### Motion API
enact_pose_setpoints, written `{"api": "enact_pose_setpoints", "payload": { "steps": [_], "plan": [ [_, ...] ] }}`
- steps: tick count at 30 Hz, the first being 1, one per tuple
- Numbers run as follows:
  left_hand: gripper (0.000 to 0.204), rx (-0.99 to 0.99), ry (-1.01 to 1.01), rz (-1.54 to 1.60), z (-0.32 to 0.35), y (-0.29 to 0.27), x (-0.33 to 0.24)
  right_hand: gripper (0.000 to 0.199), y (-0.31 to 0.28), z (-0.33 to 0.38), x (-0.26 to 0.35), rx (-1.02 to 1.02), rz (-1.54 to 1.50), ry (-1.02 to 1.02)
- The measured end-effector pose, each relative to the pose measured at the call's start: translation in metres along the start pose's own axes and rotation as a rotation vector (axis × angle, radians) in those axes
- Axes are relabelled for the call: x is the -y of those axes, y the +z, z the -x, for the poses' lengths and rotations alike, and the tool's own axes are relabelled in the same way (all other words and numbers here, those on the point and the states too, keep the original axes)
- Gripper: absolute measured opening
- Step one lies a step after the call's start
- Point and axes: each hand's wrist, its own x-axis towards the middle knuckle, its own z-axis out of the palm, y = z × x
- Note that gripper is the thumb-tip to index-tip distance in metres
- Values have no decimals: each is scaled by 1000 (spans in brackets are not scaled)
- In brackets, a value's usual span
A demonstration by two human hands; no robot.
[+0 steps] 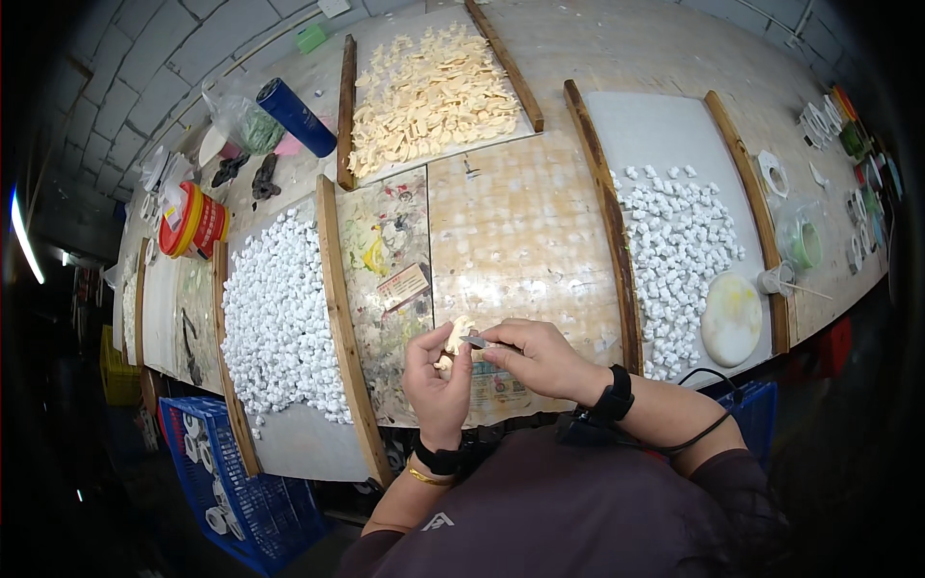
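My left hand (438, 380) is closed around a small cream-coloured moulded piece (461, 332), its fingers and thumb pinching it over the table's near edge. The piece is partly covered by the fingers, so its full shape cannot be made out. My right hand (540, 356) grips a small knife with a grey metal blade (476, 341). The blade's tip touches or nearly touches the cream piece. Both hands are close together in front of my body.
Boards with wooden side rails hold many small white pieces to the left (284, 318) and right (679, 241). Cream pieces (429, 91) cover a far board. A red bucket (198, 223), blue bottle (297, 118), whitish round disc (730, 320) and blue crate (241, 491) stand around.
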Motion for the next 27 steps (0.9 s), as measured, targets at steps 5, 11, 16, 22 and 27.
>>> {"api": "enact_pose_setpoints", "payload": {
  "steps": [5, 11, 16, 22, 27],
  "plan": [
    [27, -18, 31, 55, 1, 2, -5, 26, 3, -2, 4, -20, -68, 21],
    [27, -9, 17, 63, 2, 1, -4, 24, 6, -3, 7, -53, -112, 74],
    [28, -17, -65, 132, 2, 0, -4, 22, 3, -6, 3, 1, -105, 40],
    [28, -1, -96, 192, 2, -2, -3, 21, 1, -8, -1, 58, -185, 94],
    [27, -6, -57, 144, 2, -3, 5, 21, 6, -7, -4, 50, -252, 187]
  ]
}}
